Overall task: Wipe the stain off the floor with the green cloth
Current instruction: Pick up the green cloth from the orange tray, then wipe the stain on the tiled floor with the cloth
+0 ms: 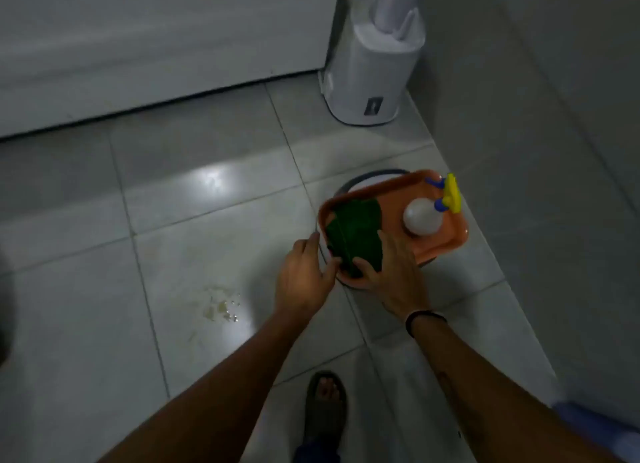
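Pale yellowish wet stain (220, 306) on the grey floor tiles lies left of and nearer than both hands, closest to the left hand (304, 275). Left hand's fingers pinch the near-left edge of the dark green folded cloth (355, 235); right hand (391, 272) clamps its near-right corner. Cloth sits in the orange plastic tray (446, 240), long axis running away from the grip.
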